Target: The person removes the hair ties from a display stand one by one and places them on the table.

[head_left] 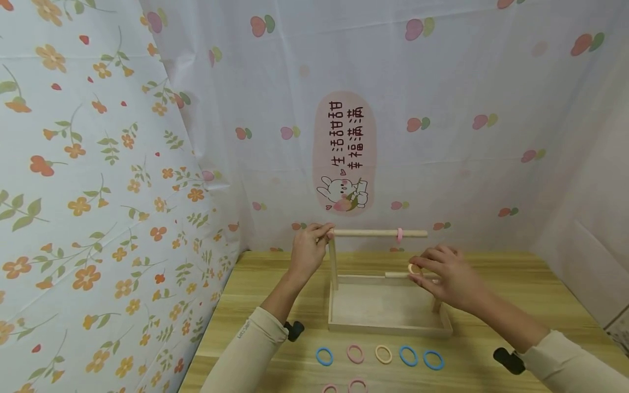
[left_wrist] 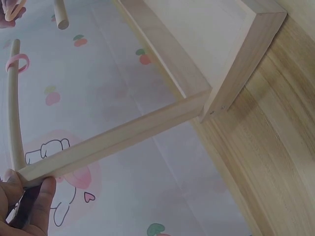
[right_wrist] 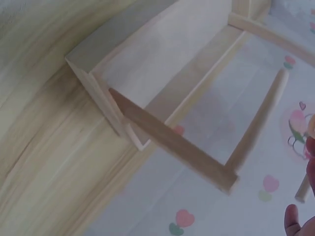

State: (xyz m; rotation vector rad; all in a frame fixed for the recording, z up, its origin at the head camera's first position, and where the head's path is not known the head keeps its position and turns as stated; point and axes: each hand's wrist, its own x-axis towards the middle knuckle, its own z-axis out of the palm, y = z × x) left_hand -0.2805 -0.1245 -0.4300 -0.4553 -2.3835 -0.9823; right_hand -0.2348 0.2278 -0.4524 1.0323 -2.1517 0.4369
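A wooden rack has a shallow tray base, two posts and two horizontal rods. My left hand grips the top of the tall left post, where the upper rod begins. A pink ring hangs on that rod toward its free end. My right hand pinches a pale yellow ring between thumb and fingers. In the left wrist view this ring is apart from both rods. The lower rod carries no ring. In the head view, the right hand partly hides the shorter right post.
On the wooden table, in front of the rack, lie several loose rings: a blue ring, a pink ring, a yellow ring and others. A patterned cloth hangs behind, with more cloth at both sides.
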